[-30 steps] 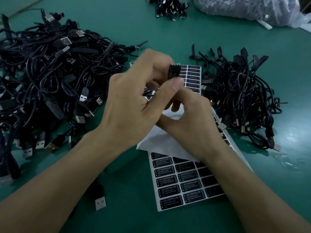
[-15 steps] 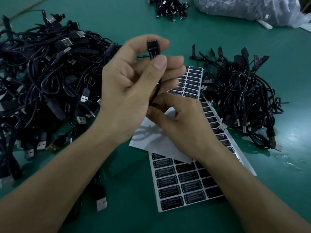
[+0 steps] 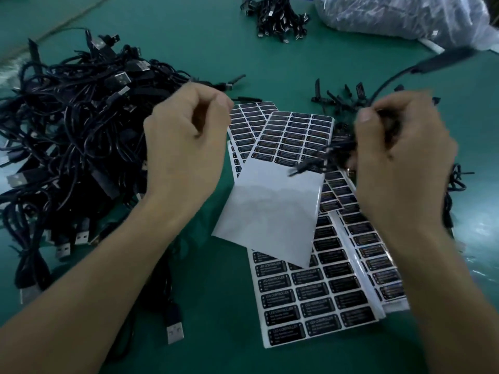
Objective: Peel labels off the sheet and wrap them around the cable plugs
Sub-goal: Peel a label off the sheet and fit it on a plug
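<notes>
Several sheets of black labels point(image 3: 310, 298) lie overlapped on the green table point(image 3: 189, 36). The top sheet point(image 3: 270, 206) shows bare white backing on its near half and rows of labels on its far half. My right hand point(image 3: 405, 163) is shut on a black cable point(image 3: 383, 85) to the right of the sheets. The cable arcs up to a motion-blurred plug point(image 3: 442, 60). My left hand point(image 3: 186, 147) hovers at the sheets' left edge, fingers curled shut with nothing visible in them.
A big heap of black USB cables point(image 3: 67, 125) fills the left side. A smaller cable pile point(image 3: 343, 98) lies behind my right hand. A cable bundle point(image 3: 278, 14) and a clear plastic bag point(image 3: 391, 14) sit at the far edge. One loose USB plug point(image 3: 174, 333) lies near my left forearm.
My hands have come apart. The right hand swung right, carrying the cable. The left hand let go of the plug and dropped back toward the left heap.
</notes>
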